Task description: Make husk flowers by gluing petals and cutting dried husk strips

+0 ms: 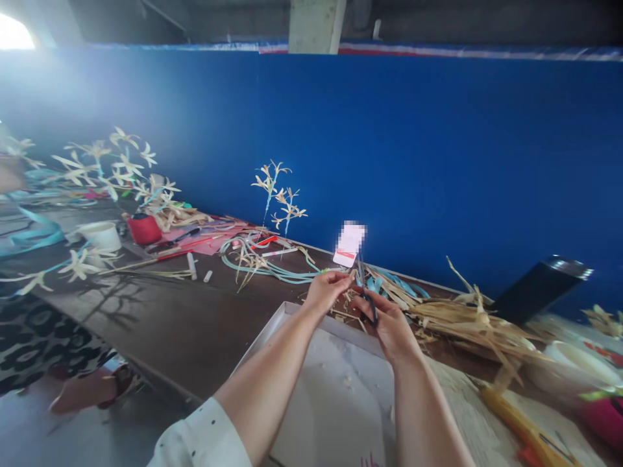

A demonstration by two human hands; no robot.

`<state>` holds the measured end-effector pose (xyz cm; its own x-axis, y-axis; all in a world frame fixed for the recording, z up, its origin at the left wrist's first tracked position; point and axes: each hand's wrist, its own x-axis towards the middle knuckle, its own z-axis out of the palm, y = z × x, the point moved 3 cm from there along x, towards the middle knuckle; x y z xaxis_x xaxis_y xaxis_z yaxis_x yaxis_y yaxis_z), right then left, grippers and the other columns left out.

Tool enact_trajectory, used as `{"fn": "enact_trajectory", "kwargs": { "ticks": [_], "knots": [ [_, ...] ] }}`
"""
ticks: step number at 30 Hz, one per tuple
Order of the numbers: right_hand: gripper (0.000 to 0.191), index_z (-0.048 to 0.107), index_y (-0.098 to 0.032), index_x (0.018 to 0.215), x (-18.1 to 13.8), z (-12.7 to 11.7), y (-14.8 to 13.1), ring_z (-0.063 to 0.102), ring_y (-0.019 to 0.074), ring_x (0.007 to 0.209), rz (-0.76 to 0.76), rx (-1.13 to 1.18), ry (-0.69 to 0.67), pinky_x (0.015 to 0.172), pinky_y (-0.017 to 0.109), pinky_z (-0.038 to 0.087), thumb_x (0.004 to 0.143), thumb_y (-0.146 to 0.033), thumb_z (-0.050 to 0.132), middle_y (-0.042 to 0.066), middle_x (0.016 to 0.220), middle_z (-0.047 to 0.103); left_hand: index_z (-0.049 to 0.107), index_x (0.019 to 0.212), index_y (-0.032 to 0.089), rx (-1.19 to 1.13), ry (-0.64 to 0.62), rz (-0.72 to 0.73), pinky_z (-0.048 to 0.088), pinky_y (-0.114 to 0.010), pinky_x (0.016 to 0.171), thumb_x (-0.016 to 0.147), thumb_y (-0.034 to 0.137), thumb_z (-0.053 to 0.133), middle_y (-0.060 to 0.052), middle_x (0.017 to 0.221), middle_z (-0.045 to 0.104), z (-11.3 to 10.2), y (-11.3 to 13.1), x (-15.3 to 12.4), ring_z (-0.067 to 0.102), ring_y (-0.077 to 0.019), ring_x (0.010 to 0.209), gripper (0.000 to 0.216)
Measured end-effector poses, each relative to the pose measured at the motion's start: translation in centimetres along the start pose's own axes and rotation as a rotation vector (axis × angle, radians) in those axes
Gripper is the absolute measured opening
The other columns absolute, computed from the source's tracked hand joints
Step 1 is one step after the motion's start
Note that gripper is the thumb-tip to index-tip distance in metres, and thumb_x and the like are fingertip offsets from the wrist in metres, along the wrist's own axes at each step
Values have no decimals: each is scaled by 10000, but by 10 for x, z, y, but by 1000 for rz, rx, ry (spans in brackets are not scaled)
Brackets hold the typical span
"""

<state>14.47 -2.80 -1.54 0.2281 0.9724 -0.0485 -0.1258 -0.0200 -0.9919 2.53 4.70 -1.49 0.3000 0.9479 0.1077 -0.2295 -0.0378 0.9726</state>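
Observation:
My left hand [325,290] is closed in a pinch, with a small tan piece of dried husk [353,275] at its fingertips. Just to the right, my right hand [392,327] grips black-handled scissors [372,309], fingers at the loops. The blades point up and away, close beside the husk piece; whether they touch it I cannot tell. Both hands are over the far edge of a shallow white tray [335,395]. Small tan scraps lie around the fingers. Behind the hands a phone-like panel [345,257], partly blurred out, leans upright.
Dried husk strips [452,321] and a dark bottle [540,288] are at right, near a yellow tool [520,421]. Pale blue tubing [272,272], husk flowers [269,178], a red spool [145,229] and a white cup [102,236] stand left. A blue wall [438,155] closes the back.

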Motion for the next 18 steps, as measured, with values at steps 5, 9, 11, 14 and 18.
{"fn": "enact_trajectory", "kwargs": {
  "ticks": [5,9,11,14,18],
  "knots": [
    [566,653,-196,1057,-1,3,-1,537,139,590,-12,-31,-38,486,216,344,538,-388,772,20,702,655,665,830,117,28,47,42,375,-216,565,647,419,643,-42,697,622,-3,2,0,492,-89,569,353],
    [557,649,-187,1073,0,2,0,498,115,556,-6,-41,-26,491,218,345,553,-350,766,15,671,634,667,835,121,26,38,37,378,-213,567,652,403,640,-44,710,624,-2,3,-1,502,-93,584,337],
    [551,643,-183,1083,1,3,1,496,110,557,-2,-27,-39,500,220,352,565,-330,761,15,670,629,667,837,121,13,35,38,375,-208,562,655,390,640,-39,700,617,-1,4,-2,497,-89,580,326],
    [539,647,-186,1074,1,3,3,476,93,534,3,-8,-55,482,209,339,566,-318,763,10,664,622,667,836,122,-11,34,39,366,-202,547,657,379,638,-28,673,602,-1,4,-2,484,-80,559,315],
    [538,652,-198,1060,0,4,3,458,81,505,10,-4,-56,452,196,309,552,-326,773,-1,640,611,671,830,125,-36,28,45,365,-199,544,654,375,639,-24,668,600,-1,3,-1,483,-77,557,307]
  ]
}}
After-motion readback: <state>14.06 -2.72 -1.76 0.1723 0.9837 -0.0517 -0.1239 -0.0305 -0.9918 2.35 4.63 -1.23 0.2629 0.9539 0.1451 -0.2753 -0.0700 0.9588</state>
